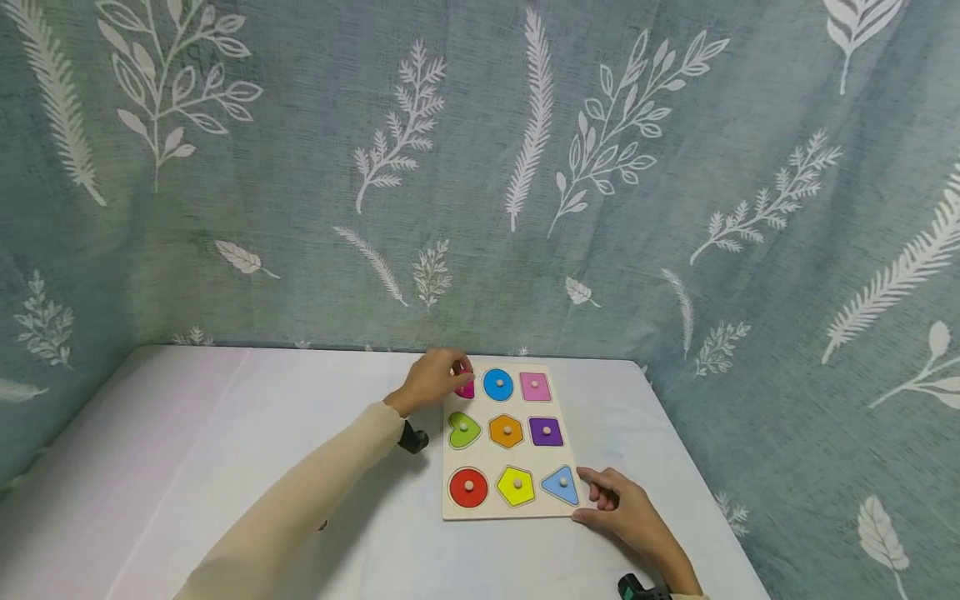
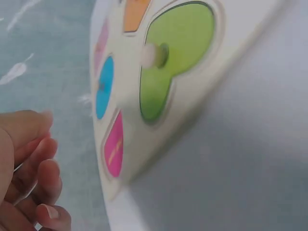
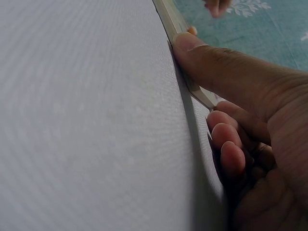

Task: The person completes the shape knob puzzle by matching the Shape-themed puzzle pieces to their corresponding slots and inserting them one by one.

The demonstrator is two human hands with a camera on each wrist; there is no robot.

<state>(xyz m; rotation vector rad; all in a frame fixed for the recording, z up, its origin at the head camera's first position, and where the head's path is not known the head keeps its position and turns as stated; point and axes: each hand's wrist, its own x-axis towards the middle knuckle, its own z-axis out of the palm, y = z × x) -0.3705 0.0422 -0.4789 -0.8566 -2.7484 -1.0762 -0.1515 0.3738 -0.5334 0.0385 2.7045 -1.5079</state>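
Observation:
A wooden shape puzzle board (image 1: 486, 457) lies on the table, its knobbed pieces sitting in their recesses. Over its far left corner is my left hand (image 1: 435, 382), fingers loosely bent beside the magenta piece (image 1: 467, 391). In the left wrist view these fingers (image 2: 48, 173) hold nothing and stand apart from the board. The green heart (image 2: 185, 33) is nearest to that wrist. At the near right corner my right hand (image 1: 630, 515) grips the board, thumb (image 3: 192, 45) on the near edge and index finger at the right edge, next to the light blue triangle (image 1: 558, 492).
A white cloth covers the table (image 1: 225, 433). Behind it and on the right hangs a green leaf-patterned curtain (image 1: 465, 167). More pieces sit in the board, among them a blue circle (image 1: 491, 390), a purple square (image 1: 538, 438) and a red circle (image 1: 459, 495).

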